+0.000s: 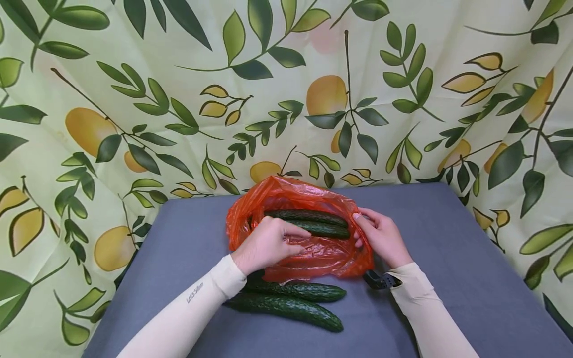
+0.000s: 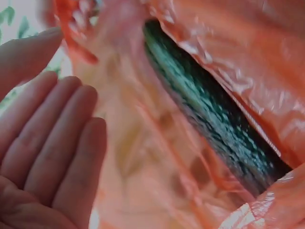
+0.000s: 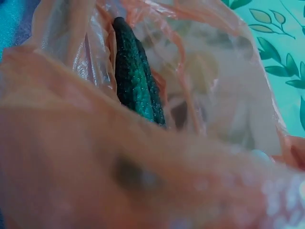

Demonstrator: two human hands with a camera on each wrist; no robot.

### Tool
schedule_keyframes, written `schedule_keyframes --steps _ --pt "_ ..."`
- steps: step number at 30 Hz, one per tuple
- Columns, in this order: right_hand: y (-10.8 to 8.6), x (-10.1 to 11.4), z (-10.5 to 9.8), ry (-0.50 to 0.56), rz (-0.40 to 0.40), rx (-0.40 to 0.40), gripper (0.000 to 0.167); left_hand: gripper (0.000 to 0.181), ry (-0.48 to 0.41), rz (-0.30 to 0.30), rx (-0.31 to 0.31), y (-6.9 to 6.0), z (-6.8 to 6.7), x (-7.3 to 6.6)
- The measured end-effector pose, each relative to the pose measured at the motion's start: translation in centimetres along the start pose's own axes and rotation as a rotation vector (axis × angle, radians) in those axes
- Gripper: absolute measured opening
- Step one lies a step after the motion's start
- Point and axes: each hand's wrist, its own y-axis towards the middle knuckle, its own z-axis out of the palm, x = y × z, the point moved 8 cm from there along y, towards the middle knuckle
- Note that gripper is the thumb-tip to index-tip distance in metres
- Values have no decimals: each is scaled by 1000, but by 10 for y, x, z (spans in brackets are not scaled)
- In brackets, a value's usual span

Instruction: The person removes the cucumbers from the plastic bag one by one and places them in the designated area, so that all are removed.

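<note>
A thin red plastic bag [image 1: 313, 258] lies with its mouth spread wide. Inside it are two dark green cucumbers, the nearer cucumber [image 1: 329, 229] side by side with the farther cucumber [image 1: 309, 215]. My right hand [image 1: 385, 237] pinches the bag's right rim between thumb and fingers. Over the bag's front left part hovers my left hand [image 1: 268, 243], holding nothing; its fingers [image 2: 62, 143] look straight and loose in the left wrist view. On the table in front of the bag lie two more cucumbers, an upper cucumber [image 1: 309, 292] and a lower cucumber [image 1: 291, 308], their left ends hidden by my left forearm.
Everything stands on a table with a grey-blue cover [image 1: 456, 258]. Behind it and at both sides hangs a cloth [image 1: 286, 124] printed with leaves and fruit. A black strap [image 1: 380, 281] sits at my right wrist.
</note>
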Motion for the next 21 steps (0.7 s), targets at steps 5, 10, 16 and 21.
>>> schedule_keyframes --steps 5,10,16,21 --pt "0 0 -4 23 -8 -16 57 32 -9 -36 38 45 4 22" --pt "0 -2 -4 37 -1 -16 56 37 -85 -68 48 65 17 43" --pt "0 -4 -4 39 6 -17 56 38 -122 -101 74 75 32 60" --pt "-1 -5 -5 55 17 -15 58 39 -150 -123 67 80 38 72"
